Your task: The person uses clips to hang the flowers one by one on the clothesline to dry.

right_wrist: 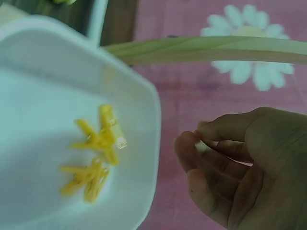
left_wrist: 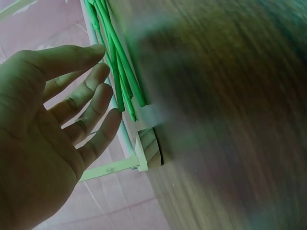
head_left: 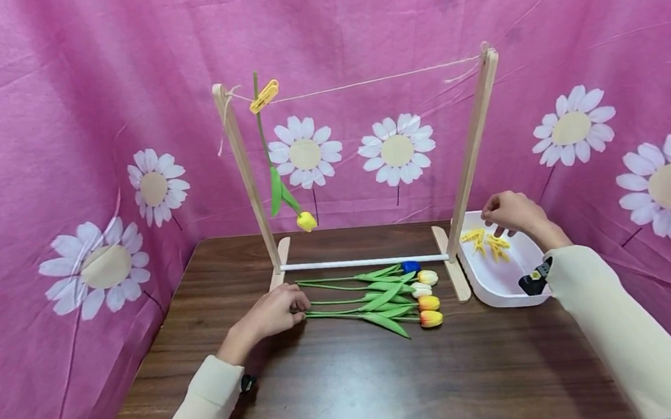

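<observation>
Head view: my left hand [head_left: 275, 308] at tulip stems, my right hand [head_left: 512, 212] by a tray of yellow clips

Five artificial tulips [head_left: 430, 303] lie in a row on the surface, a dark wood-grain table [head_left: 340, 395], just in front of a wooden frame [head_left: 480, 123] that stands near the far edge. Their heads, one blue, two pale and two orange-yellow, all point right; the bare stem ends point left, probably so that each can be picked up there. My left fingers are loosely bent and parted beside those ends; I cannot tell whether they touch a stem, but they do not close round one.

My right fingers curl softly, thumb near the forefinger, with nothing seen between them. They hang by the far rim of a white tray [head_left: 499, 299], toward the far right corner of the surface. Several yellow clips [head_left: 497, 246] lie inside, perhaps set there to be within this hand's reach.

A string [head_left: 372, 83] runs between the tops of the frame's two posts. Near its left end a single clip [head_left: 264, 96] grips the stem of a yellow tulip [head_left: 307, 222], so the flower hangs head down. A white rod [head_left: 364, 262] joins the posts low down, likely to keep them steady.

Light glares on the middle of the surface. Around its far and left edges hangs creased pink cloth [head_left: 343, 22] printed with big white daisies.
</observation>
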